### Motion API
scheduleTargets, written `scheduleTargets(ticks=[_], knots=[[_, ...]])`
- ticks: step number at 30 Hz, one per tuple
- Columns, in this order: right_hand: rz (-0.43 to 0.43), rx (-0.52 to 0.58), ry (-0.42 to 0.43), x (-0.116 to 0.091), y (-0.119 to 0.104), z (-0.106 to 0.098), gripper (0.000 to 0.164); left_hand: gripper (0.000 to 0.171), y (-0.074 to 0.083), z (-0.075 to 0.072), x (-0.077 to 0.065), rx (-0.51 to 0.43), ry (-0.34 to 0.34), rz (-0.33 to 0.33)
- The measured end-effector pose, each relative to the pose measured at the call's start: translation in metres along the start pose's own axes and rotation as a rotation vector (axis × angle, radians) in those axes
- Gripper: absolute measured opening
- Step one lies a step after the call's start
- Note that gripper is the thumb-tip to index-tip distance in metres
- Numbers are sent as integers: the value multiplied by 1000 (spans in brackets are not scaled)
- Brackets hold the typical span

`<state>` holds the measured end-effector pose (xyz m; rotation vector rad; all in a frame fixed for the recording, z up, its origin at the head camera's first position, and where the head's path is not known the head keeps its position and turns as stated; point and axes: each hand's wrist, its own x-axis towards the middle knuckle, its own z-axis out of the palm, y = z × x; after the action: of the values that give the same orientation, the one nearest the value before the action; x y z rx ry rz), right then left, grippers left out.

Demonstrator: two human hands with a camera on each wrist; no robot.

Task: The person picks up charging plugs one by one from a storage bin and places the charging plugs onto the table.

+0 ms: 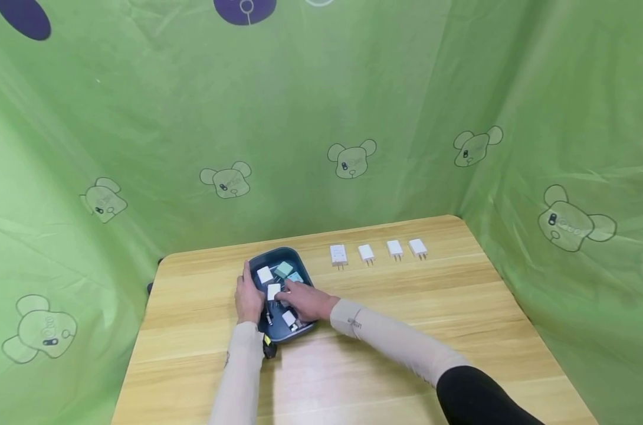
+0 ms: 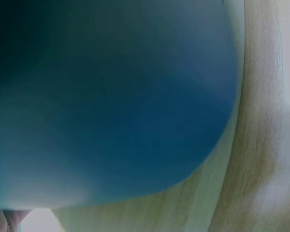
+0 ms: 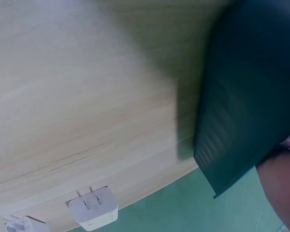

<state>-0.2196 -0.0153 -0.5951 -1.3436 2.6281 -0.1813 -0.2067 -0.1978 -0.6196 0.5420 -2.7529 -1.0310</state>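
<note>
A dark blue plastic bin (image 1: 280, 255) stands at the left of the table, its outer wall filling much of both wrist views. My left hand (image 1: 249, 300) grips its left rim, fingers along the outside and thumb over the edge. Reaching in from the right, my right hand (image 1: 302, 300) has its fingertips right at a white charger plug (image 1: 274, 291); I cannot tell whether they pinch it. Around it in the bin lie a white charger (image 1: 265, 274), a green one (image 1: 284, 270), a light blue one (image 1: 295, 277) and a small white one (image 1: 289, 319).
Along the table's back edge lies a row of several white chargers (image 1: 338, 254), prongs toward me. A black item with a yellow mark (image 1: 269, 347) is by the bin's near left corner. Green curtains (image 1: 300, 195) hang behind and beside the wooden table (image 1: 406, 330).
</note>
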Motion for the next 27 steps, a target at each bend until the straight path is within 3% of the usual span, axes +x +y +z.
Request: scheduleTargets(ticks=[5, 13, 16, 27], knots=[[-30, 93, 40, 0, 0, -6, 81, 95, 0, -1, 1, 6, -18, -7], [10, 302, 121, -4, -1, -23, 33, 94, 0, -1, 0, 1, -21, -5], [54, 387, 155, -6, 3, -28, 23, 94, 1, -1, 1, -8, -34, -15], [172, 748, 261, -13, 22, -33, 35, 94, 0, 0, 1, -15, -30, -22]])
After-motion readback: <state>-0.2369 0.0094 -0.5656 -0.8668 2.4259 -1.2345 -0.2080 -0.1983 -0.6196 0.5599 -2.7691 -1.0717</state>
